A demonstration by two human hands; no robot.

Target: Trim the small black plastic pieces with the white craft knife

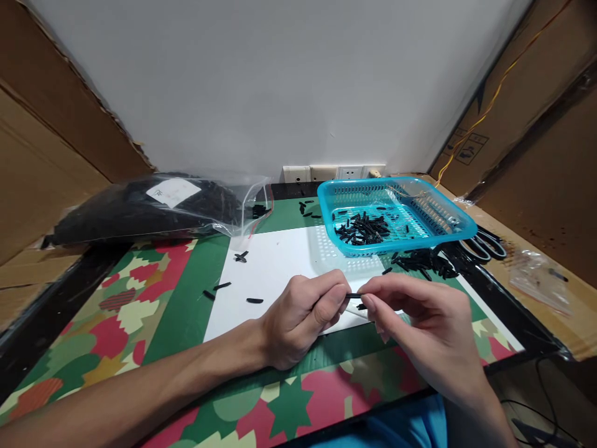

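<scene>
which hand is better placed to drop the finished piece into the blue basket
Right, probably. The right hand sits nearer the blue basket, which lies up and to its side, while the left hand is farther off. Both pinch the small black piece between them.

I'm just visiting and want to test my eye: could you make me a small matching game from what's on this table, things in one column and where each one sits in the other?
Things:
1. blue basket
2. clear bag of black pieces
3. scissors
4. small black piece

Places:
A. far left of the table, lying on its side
B. pinched between the left hand and the right hand
C. right of the basket, at the table edge
D. far right part of the white sheet, holding loose black pieces

Pairs: 1-D, 2-A, 3-C, 4-B
</scene>
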